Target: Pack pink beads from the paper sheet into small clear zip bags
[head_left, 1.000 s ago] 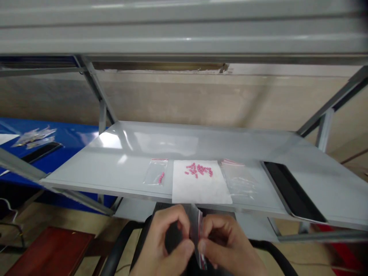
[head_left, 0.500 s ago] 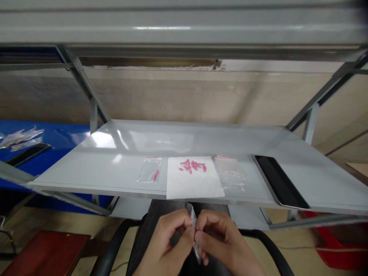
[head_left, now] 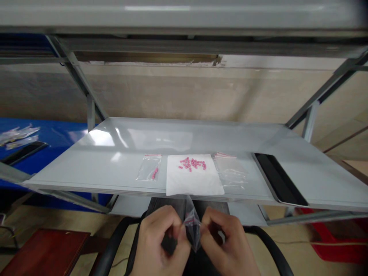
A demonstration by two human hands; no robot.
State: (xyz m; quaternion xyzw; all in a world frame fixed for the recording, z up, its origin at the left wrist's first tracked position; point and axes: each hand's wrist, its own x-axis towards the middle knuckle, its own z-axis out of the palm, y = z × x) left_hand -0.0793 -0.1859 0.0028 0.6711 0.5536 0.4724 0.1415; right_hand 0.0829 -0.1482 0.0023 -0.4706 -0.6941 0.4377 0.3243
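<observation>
Over my lap, below the table's front edge, a clear zip bag (head_left: pixel 192 226) is stretched between my two hands. My left hand (head_left: pixel 162 239) pinches its left side, and my right hand (head_left: pixel 227 241) pinches its right side. The bag's mouth is spread apart, with a reddish strip along it. On the table ahead, a white paper sheet (head_left: pixel 192 186) bears a cluster of small pink beads (head_left: pixel 193 164). Left of the paper lies a zip bag (head_left: pixel 148 166) with several pink beads inside. A stack of clear zip bags (head_left: pixel 231 170) lies to its right.
A dark-screened phone or tablet (head_left: pixel 280 178) lies on the grey table (head_left: pixel 94 165), toward the right. Metal struts (head_left: pixel 76 73) flank the table, with a shelf (head_left: pixel 184 17) overhead. At left, a blue table (head_left: pixel 66 132) holds plastic bags. Chair armrests (head_left: pixel 266 245) surround my lap.
My hands have moved apart and pulled the zip bag's mouth open between them; before, it was seen narrow and edge-on. The view has shifted slightly.
</observation>
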